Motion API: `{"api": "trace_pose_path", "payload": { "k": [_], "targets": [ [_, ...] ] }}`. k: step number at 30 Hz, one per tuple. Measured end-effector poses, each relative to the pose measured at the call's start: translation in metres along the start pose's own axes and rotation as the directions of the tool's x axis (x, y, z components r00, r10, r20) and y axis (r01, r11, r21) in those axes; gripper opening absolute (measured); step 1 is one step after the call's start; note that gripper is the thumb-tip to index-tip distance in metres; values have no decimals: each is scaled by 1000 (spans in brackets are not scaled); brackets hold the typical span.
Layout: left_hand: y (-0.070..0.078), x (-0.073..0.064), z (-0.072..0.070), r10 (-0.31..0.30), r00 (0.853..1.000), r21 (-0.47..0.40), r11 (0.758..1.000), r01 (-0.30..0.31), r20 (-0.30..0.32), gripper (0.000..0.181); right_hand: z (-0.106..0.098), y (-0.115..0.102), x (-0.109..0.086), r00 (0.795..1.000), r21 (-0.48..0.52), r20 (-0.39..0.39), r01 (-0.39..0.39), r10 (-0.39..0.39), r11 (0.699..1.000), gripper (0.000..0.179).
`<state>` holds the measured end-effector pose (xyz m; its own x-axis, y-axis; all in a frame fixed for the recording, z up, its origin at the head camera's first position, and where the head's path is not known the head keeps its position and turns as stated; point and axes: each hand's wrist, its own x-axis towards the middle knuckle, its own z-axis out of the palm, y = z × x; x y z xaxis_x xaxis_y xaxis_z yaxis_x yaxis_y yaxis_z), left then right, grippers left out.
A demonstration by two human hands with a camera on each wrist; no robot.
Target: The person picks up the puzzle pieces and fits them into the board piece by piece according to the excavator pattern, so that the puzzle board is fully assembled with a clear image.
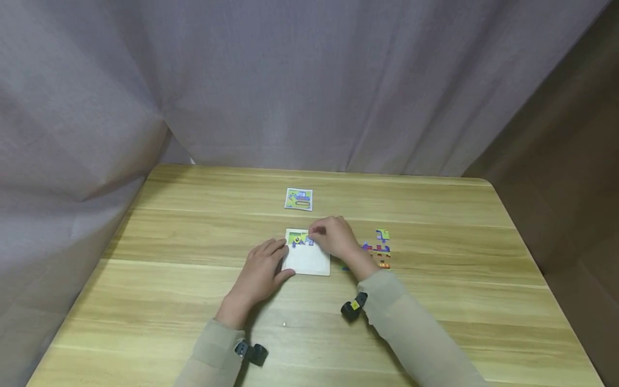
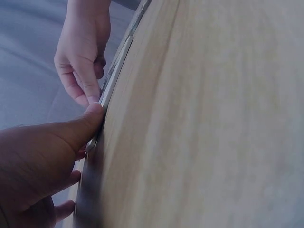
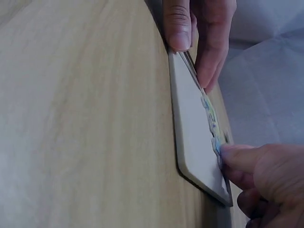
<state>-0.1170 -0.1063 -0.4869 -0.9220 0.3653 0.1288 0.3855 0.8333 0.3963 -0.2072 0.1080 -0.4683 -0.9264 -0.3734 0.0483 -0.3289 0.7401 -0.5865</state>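
A white puzzle board (image 1: 307, 262) lies flat, with colorful joined pieces (image 1: 295, 237) along its far left part. My left hand (image 1: 263, 271) holds the board's left side, thumb at the near corner and fingers farther up the edge. At the top row, my right hand (image 1: 336, 236) pinches a puzzle piece (image 1: 308, 241) between thumb and forefinger, at the right end of the joined pieces. The right wrist view shows the right thumb right at this row of pieces (image 3: 212, 119), low against the board, while the fingertips' far side is hidden.
Beyond the board lies a small picture card (image 1: 299, 199) showing a vehicle on green. Several loose puzzle pieces (image 1: 382, 234) lie to the right, partly hidden behind the right wrist. The wooden table (image 1: 193, 226) ends at a grey curtain (image 1: 271, 86).
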Motion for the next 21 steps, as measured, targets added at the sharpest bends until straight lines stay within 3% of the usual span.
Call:
{"api": "trace_pose_path", "payload": {
  "k": [12, 21],
  "targets": [
    [2, -1, -1, 4, 1000, -5, 1000, -4, -2, 59, 5, -1, -1, 1000, 9, -21, -14, 15, 1000, 3],
    [2, -1, -5, 21, 1000, 0, 1000, -21, -6, 56, 8, -3, 0, 997, -1, -67, 36, -36, 999, 4]
  ]
}}
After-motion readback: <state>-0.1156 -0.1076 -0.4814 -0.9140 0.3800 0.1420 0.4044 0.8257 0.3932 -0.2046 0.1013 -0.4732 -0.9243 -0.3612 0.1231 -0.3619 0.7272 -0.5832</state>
